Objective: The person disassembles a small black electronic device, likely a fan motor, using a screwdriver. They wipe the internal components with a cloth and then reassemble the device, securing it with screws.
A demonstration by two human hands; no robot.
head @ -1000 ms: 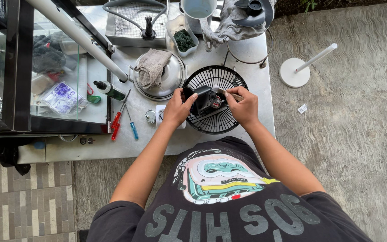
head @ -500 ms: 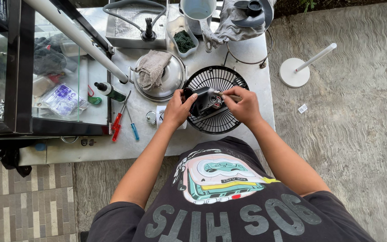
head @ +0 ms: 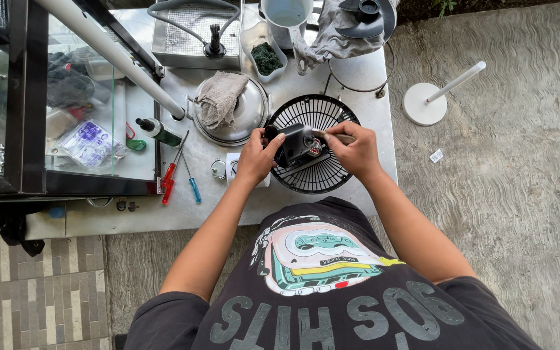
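The left hand (head: 256, 157) clamps a dark fan motor (head: 297, 144) over the black fan grille (head: 312, 174) at the worktop's (head: 228, 207) front edge; the right hand (head: 355, 150) pinches a wooden-handled brush (head: 336, 136). A clear purple-printed packet (head: 90, 141) lies far left.

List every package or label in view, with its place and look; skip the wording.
Clear plastic bag with purple print: flat, behind the cabinet glass, left.
Small white tag: rectangular, on the concrete floor, right.
Small green bottle with black cap: lying on the metal table; label unclear.

clear plastic packet (head: 89, 141), purple print | left shelf behind glass | small white label (head: 436, 155) on floor, right
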